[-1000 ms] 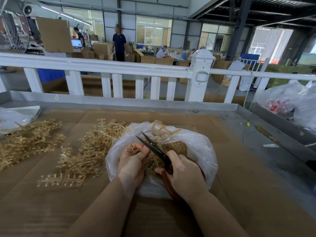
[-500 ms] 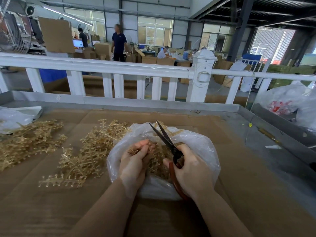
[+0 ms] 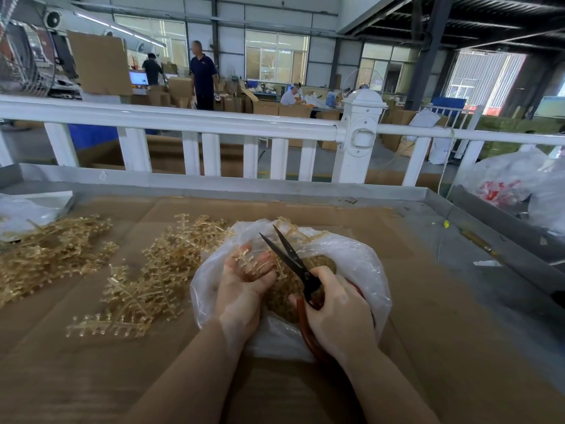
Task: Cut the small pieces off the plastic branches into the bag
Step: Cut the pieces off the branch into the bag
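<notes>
A clear plastic bag (image 3: 360,255) lies open on the cardboard-covered table, partly filled with small golden cut pieces (image 3: 321,264). Over its mouth my left hand (image 3: 244,286) holds a golden plastic branch (image 3: 244,258) in its curled fingers. My right hand (image 3: 339,313) grips red-handled scissors (image 3: 290,255). Their black blades stand apart and point up and away, just right of the branch. A pile of uncut golden branches (image 3: 146,276) lies left of the bag, touching it.
A second heap of branches (image 3: 52,252) lies at the far left beside a crumpled clear bag (image 3: 27,212). A raised metal rim (image 3: 275,188) and a white fence (image 3: 189,120) bound the table's far side. More plastic bags (image 3: 516,185) sit at the right.
The scissors swung from pointing left to pointing up and away, blades now apart. My left hand turned the branch and its fingers spread a little over the bag.
</notes>
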The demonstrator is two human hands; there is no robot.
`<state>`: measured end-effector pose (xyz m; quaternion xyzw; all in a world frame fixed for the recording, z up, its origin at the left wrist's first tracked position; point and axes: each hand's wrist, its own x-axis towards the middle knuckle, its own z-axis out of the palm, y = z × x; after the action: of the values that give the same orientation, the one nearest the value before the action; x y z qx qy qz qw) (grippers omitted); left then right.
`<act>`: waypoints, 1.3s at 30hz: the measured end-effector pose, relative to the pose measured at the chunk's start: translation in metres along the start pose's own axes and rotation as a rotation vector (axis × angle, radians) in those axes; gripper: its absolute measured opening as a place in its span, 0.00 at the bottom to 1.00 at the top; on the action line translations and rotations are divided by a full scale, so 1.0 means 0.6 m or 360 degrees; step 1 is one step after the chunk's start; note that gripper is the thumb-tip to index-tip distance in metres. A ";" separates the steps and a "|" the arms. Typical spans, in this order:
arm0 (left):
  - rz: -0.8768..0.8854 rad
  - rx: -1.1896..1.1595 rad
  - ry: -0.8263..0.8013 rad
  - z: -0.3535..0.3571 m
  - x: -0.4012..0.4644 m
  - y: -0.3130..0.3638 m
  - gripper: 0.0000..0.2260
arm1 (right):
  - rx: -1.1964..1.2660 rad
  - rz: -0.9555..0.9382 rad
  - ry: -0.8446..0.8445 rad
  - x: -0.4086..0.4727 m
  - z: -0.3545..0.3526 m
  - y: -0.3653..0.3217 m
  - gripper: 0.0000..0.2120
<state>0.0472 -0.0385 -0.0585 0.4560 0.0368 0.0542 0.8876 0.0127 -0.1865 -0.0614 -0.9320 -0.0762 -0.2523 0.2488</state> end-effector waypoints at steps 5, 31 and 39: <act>0.0008 0.0093 0.0018 0.001 0.003 -0.009 0.05 | 0.0032 0.0001 0.0011 -0.002 -0.001 0.000 0.20; 0.0130 0.0096 -0.0008 0.004 -0.003 -0.005 0.09 | 0.0063 -0.0002 0.0093 -0.010 0.001 0.003 0.19; 0.0026 0.0049 -0.0168 0.009 -0.011 0.005 0.15 | 0.0061 0.0001 0.0066 -0.008 -0.003 0.001 0.20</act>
<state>0.0414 -0.0419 -0.0528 0.4720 -0.0129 0.0366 0.8807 0.0079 -0.1879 -0.0630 -0.9216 -0.0754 -0.2700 0.2684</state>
